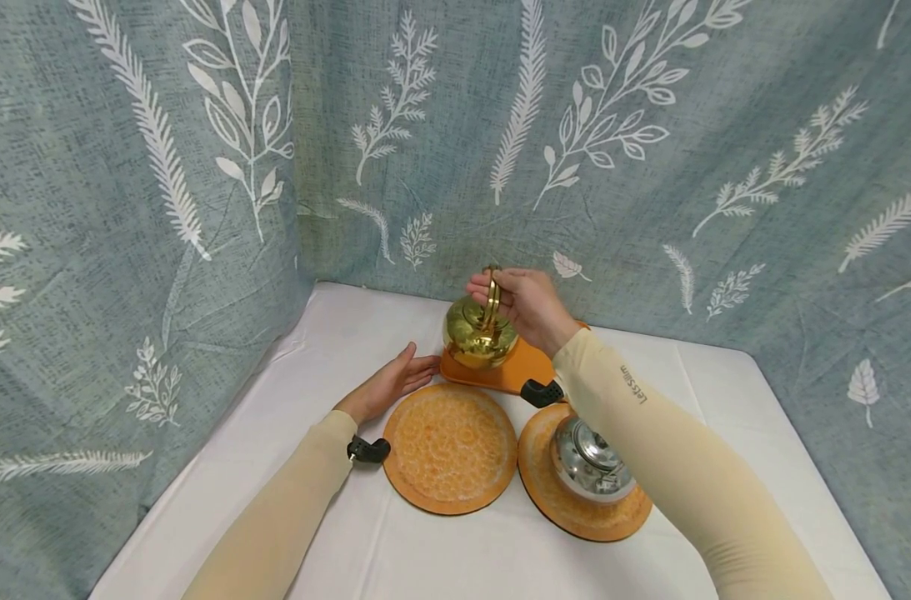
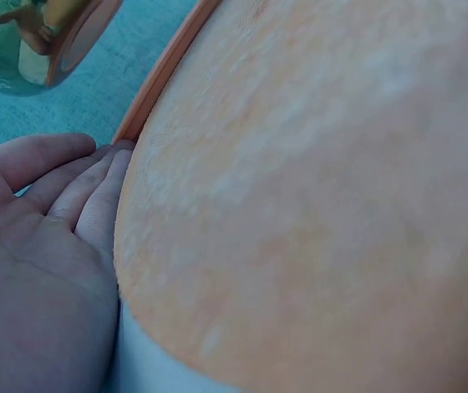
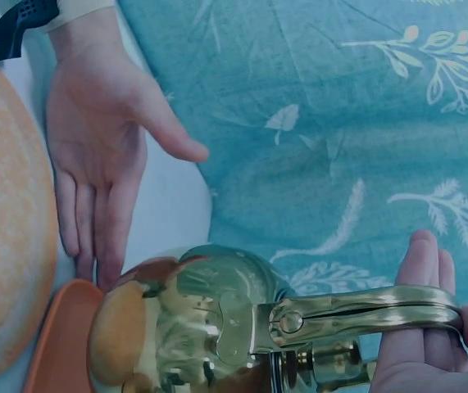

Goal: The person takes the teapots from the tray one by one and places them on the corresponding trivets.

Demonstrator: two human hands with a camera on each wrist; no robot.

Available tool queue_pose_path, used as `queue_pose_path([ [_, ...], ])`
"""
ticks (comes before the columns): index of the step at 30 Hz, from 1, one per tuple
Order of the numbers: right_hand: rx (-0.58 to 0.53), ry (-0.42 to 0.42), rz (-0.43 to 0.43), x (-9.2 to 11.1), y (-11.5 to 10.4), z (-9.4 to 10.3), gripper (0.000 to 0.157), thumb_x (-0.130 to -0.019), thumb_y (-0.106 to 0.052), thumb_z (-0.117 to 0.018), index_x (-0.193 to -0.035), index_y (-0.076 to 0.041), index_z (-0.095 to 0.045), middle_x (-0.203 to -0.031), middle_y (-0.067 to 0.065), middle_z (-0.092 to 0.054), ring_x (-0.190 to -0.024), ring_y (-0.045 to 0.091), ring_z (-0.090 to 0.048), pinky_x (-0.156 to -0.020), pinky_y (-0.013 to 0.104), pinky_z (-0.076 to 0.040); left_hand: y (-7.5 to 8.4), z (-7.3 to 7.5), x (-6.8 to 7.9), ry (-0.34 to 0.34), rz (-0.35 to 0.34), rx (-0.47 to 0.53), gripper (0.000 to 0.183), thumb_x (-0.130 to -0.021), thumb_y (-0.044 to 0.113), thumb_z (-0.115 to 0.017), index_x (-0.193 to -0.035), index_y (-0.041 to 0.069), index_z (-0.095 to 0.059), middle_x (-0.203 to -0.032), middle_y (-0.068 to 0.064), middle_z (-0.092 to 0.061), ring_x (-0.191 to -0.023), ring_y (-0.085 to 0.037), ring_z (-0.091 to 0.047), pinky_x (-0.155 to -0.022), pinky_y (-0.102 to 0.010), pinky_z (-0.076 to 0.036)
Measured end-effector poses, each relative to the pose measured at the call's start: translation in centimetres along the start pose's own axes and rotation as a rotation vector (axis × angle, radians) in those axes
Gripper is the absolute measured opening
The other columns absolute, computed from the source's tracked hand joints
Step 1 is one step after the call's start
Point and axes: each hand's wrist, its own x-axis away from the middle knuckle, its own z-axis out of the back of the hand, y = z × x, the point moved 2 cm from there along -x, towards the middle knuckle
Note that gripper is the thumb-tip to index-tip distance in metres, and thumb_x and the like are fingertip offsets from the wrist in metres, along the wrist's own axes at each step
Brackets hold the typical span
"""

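A shiny gold kettle (image 1: pixel 479 337) with an arched handle (image 3: pixel 365 318) is over the left end of an orange board (image 1: pixel 528 367). My right hand (image 1: pixel 526 300) holds the handle from the right, its fingers extended through the loop and the thumb against the top bar. Palm facing inward, my left hand (image 1: pixel 395 385) rests on its side with fingers straight and together. Its fingertips (image 2: pixel 119 160) reach the board's left end, beside the rim of a round orange mat (image 1: pixel 450 450).
A second round orange mat (image 1: pixel 533 492) lies at the front right, with a lidded steel pot (image 1: pixel 586 471) on it beneath my right forearm. White cloth (image 1: pixel 425 554) covers the table. Patterned blue-green curtains (image 1: pixel 440 150) stand close behind the kettle and at both sides.
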Motion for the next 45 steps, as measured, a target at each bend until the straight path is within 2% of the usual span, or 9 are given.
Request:
queue_pose_path([
  [4, -0.003, 0.000, -0.007, 0.2, -0.2, -0.2, 0.036, -0.118, -0.009, -0.047, -0.141, 0.016, -0.060, -0.142, 0.033, -0.064, -0.103, 0.021, -0.079, -0.102, 0.035, -0.060, -0.1, 0.0, -0.1, -0.017, -0.013, 0.004, 0.098, -0.113, 0.069, -0.012, -0.167, -0.011, -0.022, -0.173, -0.030, -0.024, -0.161, -0.042, -0.025, -0.133, -0.046, -0.022],
  [13, -0.009, -0.016, -0.008, 0.7, -0.6, -0.8, 0.039, -0.118, -0.009, -0.047, -0.146, 0.017, -0.055, -0.150, 0.037, -0.054, -0.103, 0.020, -0.079, -0.101, 0.034, -0.060, 0.1, 0.0, 0.0, -0.029, -0.015, -0.001, 0.092, -0.115, 0.064, -0.009, -0.168, -0.009, -0.024, -0.173, -0.029, -0.024, -0.161, -0.042, -0.024, -0.133, -0.047, -0.019],
  [19, -0.019, -0.025, -0.005, 1.0, -0.5, -1.1, 0.036, -0.118, -0.008, -0.047, -0.141, 0.017, -0.059, -0.135, 0.031, -0.068, -0.102, 0.022, -0.079, -0.100, 0.035, -0.061, 0.1, -0.1, 0.0, -0.031, -0.015, 0.011, 0.102, -0.110, 0.074, -0.011, -0.168, -0.010, -0.023, -0.173, -0.029, -0.024, -0.162, -0.041, -0.023, -0.133, -0.047, -0.020],
  [23, -0.034, -0.029, -0.008, 1.4, -0.5, -1.2, 0.037, -0.118, -0.007, -0.046, -0.143, 0.017, -0.057, -0.126, 0.024, -0.073, -0.102, 0.021, -0.079, -0.101, 0.035, -0.060, 0.2, -0.1, 0.0, -0.029, -0.009, 0.025, 0.108, -0.108, 0.080, -0.016, -0.168, -0.009, -0.024, -0.174, -0.028, -0.024, -0.162, -0.040, -0.023, -0.133, -0.046, -0.020],
  [26, -0.036, -0.029, -0.010, 1.7, -0.5, -1.2, 0.038, -0.118, -0.007, -0.046, -0.145, 0.017, -0.055, -0.132, 0.027, -0.070, -0.102, 0.020, -0.079, -0.102, 0.035, -0.060, 0.2, -0.1, 0.0, -0.028, 0.000, 0.027, 0.106, -0.108, 0.078, -0.016, -0.168, -0.008, -0.024, -0.174, -0.027, -0.023, -0.162, -0.040, -0.023, -0.133, -0.046, -0.020],
  [31, -0.035, -0.049, -0.005, 1.9, -0.3, -1.3, 0.039, -0.118, -0.007, -0.046, -0.147, 0.019, -0.053, -0.147, 0.037, -0.057, -0.101, 0.020, -0.079, -0.102, 0.036, -0.060, 0.3, 0.0, 0.1, -0.024, -0.001, 0.028, 0.101, -0.111, 0.073, -0.011, -0.168, -0.010, -0.023, -0.174, -0.028, -0.023, -0.162, -0.041, -0.022, -0.133, -0.047, -0.020],
  [34, -0.039, -0.047, -0.003, 1.9, -0.1, -1.4, 0.039, -0.118, -0.007, -0.046, -0.146, 0.019, -0.053, -0.148, 0.038, -0.056, -0.100, 0.020, -0.079, -0.103, 0.036, -0.060, 0.2, 0.0, 0.1, -0.024, -0.001, 0.029, 0.100, -0.111, 0.071, -0.009, -0.167, -0.011, -0.021, -0.174, -0.029, -0.023, -0.162, -0.042, -0.022, -0.133, -0.048, -0.019],
  [41, -0.029, -0.017, -0.003, 2.4, 0.1, -1.6, 0.033, -0.117, -0.007, -0.048, -0.135, 0.017, -0.062, -0.129, 0.029, -0.071, -0.100, 0.021, -0.080, -0.103, 0.038, -0.060, 0.1, 0.0, 0.1, -0.013, 0.005, 0.039, 0.101, -0.111, 0.071, -0.007, -0.167, -0.011, -0.021, -0.173, -0.030, -0.023, -0.162, -0.042, -0.022, -0.133, -0.048, -0.019],
  [45, -0.021, -0.025, -0.011, 2.7, 0.3, -1.7, 0.031, -0.118, -0.008, -0.048, -0.130, 0.015, -0.064, -0.123, 0.025, -0.074, -0.101, 0.022, -0.079, -0.100, 0.036, -0.061, 0.1, 0.0, 0.1, -0.003, 0.014, 0.044, 0.097, -0.113, 0.067, -0.005, -0.167, -0.011, -0.021, -0.173, -0.030, -0.022, -0.162, -0.042, -0.022, -0.133, -0.048, -0.019],
])
